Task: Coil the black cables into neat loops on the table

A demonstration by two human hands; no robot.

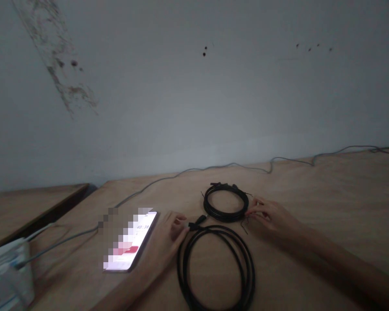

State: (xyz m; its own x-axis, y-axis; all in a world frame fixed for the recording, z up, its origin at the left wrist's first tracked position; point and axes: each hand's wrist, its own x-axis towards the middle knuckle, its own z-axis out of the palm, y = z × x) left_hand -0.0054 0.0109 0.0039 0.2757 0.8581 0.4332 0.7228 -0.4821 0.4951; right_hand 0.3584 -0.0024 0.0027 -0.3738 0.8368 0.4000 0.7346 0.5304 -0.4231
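Two coils of black cable lie on the wooden table, a smaller upper coil [208,210] and a larger lower coil [252,273]. My left hand [167,233] rests beside the lower coil with its fingers loosely curled and a gap between thumb and forefinger. Its thumb tip touches or nearly touches a black plug [192,226] at the coil's top. At the right edge of the upper coil, my right hand [267,212] pinches what looks like a thin black tie [244,227]. Similar thin ends stick out from both sides of this coil. The exact pinch point is blurred.
Left of my left hand lies a lit phone [139,242], partly pixelated. A white box with cords [22,276] stands at the lower left. A thin grey cord [168,177] runs along the wall [194,108]. A dark gap [68,201] divides the tabletops at left.
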